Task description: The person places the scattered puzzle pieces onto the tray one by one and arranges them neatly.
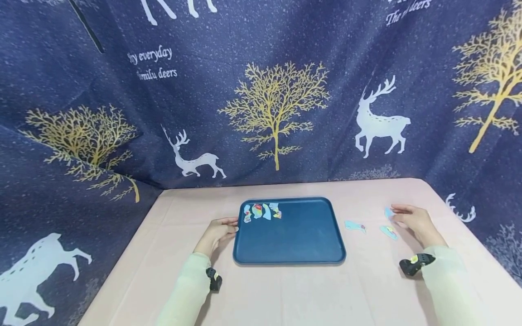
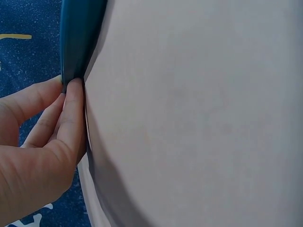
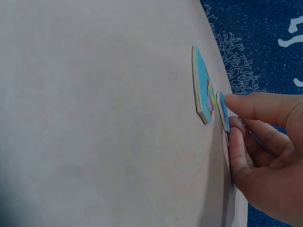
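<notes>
A dark blue tray [image 1: 289,240] lies on the table, with several colourful puzzle pieces [image 1: 267,212] lined up in its upper left corner. At the tray's left rim [image 2: 80,42], my left hand [image 1: 219,232] pinches the edge between thumb and fingers. Off to the right, my right hand [image 1: 416,222] holds a small light-blue puzzle piece [image 3: 222,111] by its edges, partly hidden by the fingers. Close to that hand, a blue piece with a yellow patch [image 1: 389,232] lies on the cloth. Another light-blue piece [image 1: 355,226] lies between it and the tray.
A pale pink cloth [image 1: 310,294] covers the table. Behind it hangs a dark blue curtain [image 1: 326,149] printed with white deer and golden trees. Each wrist carries a small black camera [image 1: 417,264].
</notes>
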`<state>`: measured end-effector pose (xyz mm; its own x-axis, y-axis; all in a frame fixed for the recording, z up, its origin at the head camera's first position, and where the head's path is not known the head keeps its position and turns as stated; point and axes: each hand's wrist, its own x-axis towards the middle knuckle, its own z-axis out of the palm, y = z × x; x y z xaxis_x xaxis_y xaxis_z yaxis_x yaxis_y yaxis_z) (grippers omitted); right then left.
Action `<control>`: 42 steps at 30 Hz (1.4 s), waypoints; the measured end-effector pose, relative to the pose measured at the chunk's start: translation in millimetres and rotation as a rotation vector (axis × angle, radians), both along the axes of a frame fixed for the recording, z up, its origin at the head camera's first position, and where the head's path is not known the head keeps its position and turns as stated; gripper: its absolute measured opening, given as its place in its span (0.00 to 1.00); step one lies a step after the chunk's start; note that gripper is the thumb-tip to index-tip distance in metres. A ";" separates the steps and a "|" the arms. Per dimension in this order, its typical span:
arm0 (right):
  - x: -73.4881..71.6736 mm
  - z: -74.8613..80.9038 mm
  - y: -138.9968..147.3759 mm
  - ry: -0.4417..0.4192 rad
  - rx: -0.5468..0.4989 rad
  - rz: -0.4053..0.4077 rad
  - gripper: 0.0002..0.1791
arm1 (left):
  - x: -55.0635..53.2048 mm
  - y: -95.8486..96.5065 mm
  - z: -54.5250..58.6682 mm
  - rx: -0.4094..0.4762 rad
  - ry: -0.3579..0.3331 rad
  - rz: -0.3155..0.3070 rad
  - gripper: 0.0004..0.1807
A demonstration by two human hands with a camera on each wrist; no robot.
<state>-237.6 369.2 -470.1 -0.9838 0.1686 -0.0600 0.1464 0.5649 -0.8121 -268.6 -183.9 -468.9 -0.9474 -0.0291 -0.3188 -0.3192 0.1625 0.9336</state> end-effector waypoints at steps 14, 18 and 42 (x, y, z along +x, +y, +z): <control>-5.4 4.7 -1.0 -0.023 0.088 0.025 0.37 | 0.4 -1.3 -1.5 0.017 0.001 -0.007 0.25; -7.8 5.0 -1.9 -0.038 0.083 0.018 0.36 | 0.0 -0.7 -1.1 0.021 0.012 0.002 0.26; -4.2 3.4 -6.0 0.031 0.075 -0.037 0.33 | -2.0 -0.4 -2.5 0.022 0.010 -0.010 0.25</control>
<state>-241.8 363.2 -466.6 -0.9780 0.2082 -0.0156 0.1442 0.6191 -0.7720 -270.6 -184.3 -471.4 -0.9506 -0.0127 -0.3101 -0.3086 0.1451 0.9401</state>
